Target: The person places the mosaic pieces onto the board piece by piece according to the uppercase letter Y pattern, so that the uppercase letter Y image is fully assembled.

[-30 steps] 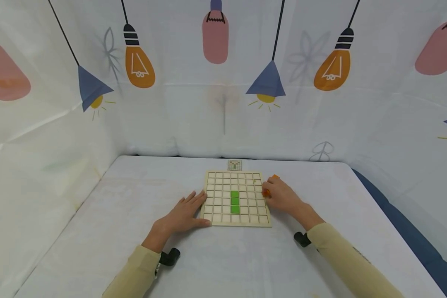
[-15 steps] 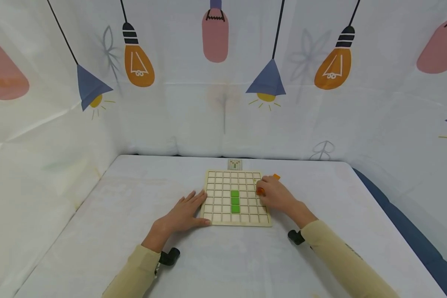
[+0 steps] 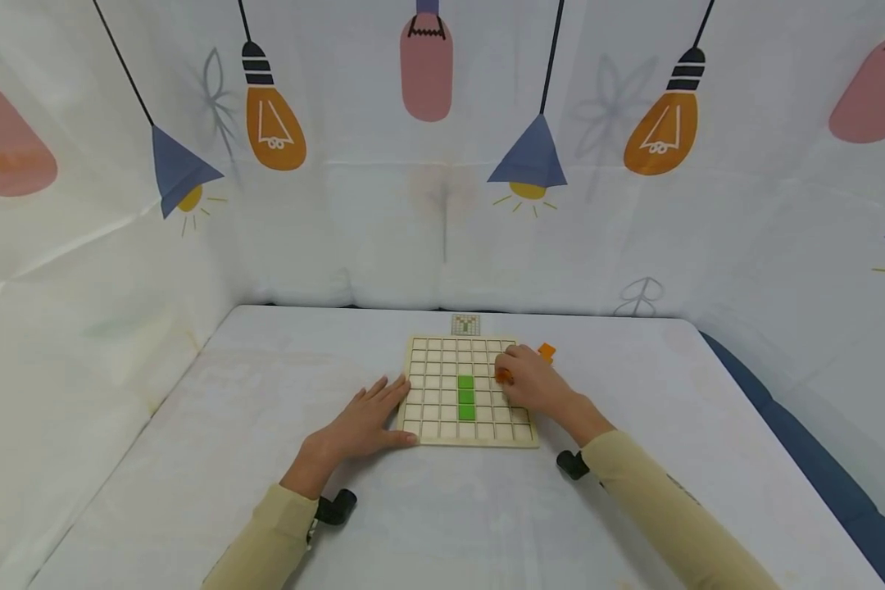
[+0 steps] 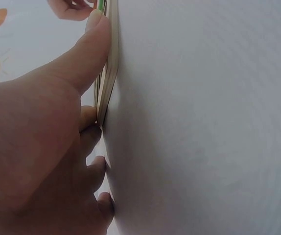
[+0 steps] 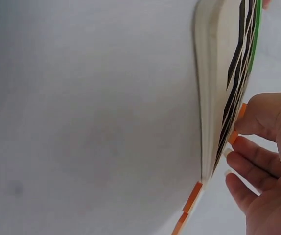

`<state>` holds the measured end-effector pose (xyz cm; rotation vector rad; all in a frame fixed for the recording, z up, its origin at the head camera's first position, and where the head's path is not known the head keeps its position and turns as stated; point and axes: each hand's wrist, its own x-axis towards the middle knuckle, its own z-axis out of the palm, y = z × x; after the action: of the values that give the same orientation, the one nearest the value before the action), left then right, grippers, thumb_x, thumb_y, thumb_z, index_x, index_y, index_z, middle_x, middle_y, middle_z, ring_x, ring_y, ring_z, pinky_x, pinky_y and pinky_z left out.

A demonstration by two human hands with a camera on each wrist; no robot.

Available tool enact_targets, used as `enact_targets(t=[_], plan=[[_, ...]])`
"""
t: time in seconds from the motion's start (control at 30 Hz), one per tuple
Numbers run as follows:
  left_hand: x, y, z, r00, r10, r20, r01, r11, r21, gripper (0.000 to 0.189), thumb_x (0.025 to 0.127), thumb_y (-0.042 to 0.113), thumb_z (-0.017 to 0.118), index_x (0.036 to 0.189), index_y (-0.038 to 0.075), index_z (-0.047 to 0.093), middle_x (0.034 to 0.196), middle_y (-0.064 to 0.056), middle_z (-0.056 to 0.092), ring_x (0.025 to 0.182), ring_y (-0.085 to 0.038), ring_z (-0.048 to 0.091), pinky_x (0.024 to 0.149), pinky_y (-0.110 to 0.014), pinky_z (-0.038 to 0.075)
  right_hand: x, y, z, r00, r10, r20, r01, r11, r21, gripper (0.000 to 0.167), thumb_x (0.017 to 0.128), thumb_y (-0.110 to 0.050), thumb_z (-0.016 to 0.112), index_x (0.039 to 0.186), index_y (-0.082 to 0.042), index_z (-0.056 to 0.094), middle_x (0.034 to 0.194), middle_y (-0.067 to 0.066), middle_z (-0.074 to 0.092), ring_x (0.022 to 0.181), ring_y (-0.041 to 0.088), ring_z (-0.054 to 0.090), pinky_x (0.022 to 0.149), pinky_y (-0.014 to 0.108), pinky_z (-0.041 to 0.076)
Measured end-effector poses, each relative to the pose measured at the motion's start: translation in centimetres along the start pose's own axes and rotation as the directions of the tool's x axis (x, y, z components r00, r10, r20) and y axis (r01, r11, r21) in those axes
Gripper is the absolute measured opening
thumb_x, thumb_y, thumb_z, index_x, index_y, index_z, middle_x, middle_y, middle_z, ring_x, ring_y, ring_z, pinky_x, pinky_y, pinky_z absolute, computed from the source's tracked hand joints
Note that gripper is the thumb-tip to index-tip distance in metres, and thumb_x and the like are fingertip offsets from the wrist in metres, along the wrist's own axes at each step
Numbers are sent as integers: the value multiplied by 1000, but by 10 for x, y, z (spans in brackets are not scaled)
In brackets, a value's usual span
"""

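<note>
Head view: pinching an orange tile (image 3: 504, 376) with the right hand (image 3: 537, 383), steadying nothing aloft with the left hand (image 3: 366, 422).

Holding the tile between thumb and forefinger over the 2 o'clock part of a gridded board (image 3: 435, 382); cannot tell contact there. Resting the left hand, fingers extended, along the board's 9 o'clock edge, thumb at the 8 o'clock corner. Showing three green tiles (image 3: 466, 397) in a column from mid-board toward 6 o'clock. Just off the board, more orange tiles (image 3: 546, 351) at 2 o'clock, a small patterned card (image 3: 465, 324) at 12.
</note>
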<state>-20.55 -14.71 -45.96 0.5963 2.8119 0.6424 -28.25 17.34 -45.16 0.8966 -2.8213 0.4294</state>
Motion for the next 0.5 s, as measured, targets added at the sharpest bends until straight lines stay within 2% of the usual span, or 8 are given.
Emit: enact_targets(t=[0.33,0.5], plan=[[1,0,0,1000,-6,12,6,1000,-1,93,89,58,66,160,16,21,168,-1,17,156,-33,9,123,-61,13,11,-11,4,1000,-10,8,9,998,61,14,86,0,65,91,-12,67,88,0,58,84,18,51,74,31,46],[1,0,0,1000,-5,13,6,1000,-2,93,89,57,66,160,16,21,168,-1,17,156,-33,10,123,-61,13,18,-20,6,1000,-23,8,23,999,47,13,86,-1,65,93,-12,68,89,1,59,84,18,52,74,30,47]])
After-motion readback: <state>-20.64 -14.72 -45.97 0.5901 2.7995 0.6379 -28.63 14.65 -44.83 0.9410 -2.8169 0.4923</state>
